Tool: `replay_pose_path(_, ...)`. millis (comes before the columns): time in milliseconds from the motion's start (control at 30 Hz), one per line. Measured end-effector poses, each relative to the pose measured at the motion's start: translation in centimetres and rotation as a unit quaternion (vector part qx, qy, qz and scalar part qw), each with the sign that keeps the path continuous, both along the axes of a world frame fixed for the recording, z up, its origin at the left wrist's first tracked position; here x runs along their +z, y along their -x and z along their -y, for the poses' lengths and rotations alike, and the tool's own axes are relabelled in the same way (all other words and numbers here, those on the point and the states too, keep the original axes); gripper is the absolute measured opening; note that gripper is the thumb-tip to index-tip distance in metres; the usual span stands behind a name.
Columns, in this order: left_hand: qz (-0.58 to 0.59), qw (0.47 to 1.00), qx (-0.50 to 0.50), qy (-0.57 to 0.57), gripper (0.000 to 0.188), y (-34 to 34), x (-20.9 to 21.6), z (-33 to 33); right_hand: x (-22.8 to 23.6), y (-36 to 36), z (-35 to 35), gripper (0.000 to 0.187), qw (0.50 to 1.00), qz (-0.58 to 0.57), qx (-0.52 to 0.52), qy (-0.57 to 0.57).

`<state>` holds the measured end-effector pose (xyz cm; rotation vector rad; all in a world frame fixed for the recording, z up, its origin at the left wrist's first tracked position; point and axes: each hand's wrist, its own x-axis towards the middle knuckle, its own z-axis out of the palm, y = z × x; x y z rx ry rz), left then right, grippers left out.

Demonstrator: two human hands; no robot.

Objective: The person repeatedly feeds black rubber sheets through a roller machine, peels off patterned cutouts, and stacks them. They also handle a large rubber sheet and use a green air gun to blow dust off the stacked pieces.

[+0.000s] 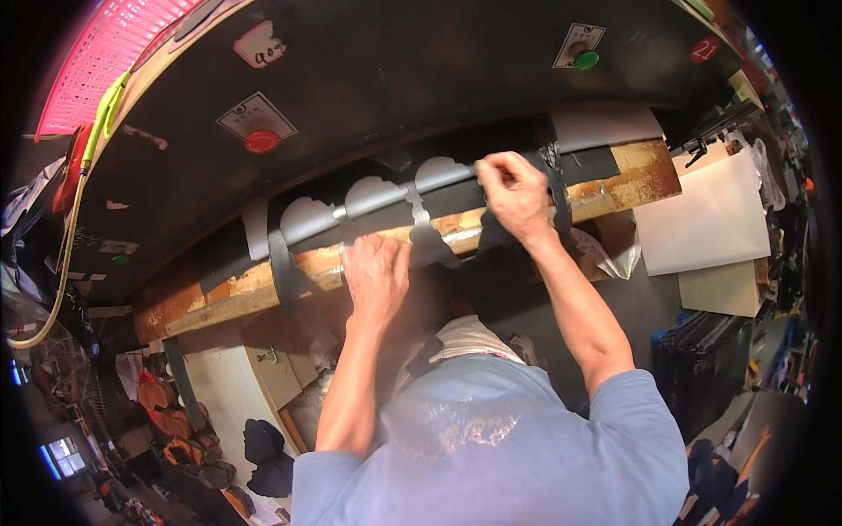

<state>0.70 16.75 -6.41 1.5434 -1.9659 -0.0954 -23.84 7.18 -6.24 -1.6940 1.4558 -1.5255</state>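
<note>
A black sheet with scalloped cut-outs (436,248) lies across the worn wooden board (219,296), and its narrow strips hang over the near edge. Silvery-grey rounded shapes (375,195) show in a row along it. At the board's near edge my left hand (377,273) has its fingers curled over a strip of the sheet. Farther right and higher, my right hand (519,195) is closed in a pinch beside the rightmost rounded shape. What lies between its fingertips is too small to make out.
Behind the board stands a dark machine front with a red button (262,141) and a green button (587,60). A pink basket (101,57) and a yellow-green air gun (107,110) are at upper left. White sheets (706,215) lie at right, above a black-wrapped stack (702,359).
</note>
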Motion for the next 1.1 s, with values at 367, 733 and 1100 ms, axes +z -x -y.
replay_pose_path(367,0.005,0.999,0.021,-0.030,0.059,-5.5,-2.7,5.4,-3.8,-12.0,0.6,0.080,0.952,-0.257,0.165,-0.029)
replay_pose_path(733,0.013,0.998,0.059,-0.009,0.064,-3.4,-4.2,0.6,1.5,2.3,-4.0,0.079,0.978,-0.058,0.163,-0.115)
replay_pose_path(1100,0.014,0.998,0.069,-0.001,0.065,-3.6,-4.8,0.9,-2.4,2.2,-3.7,0.073,0.956,-0.250,0.153,-0.012)
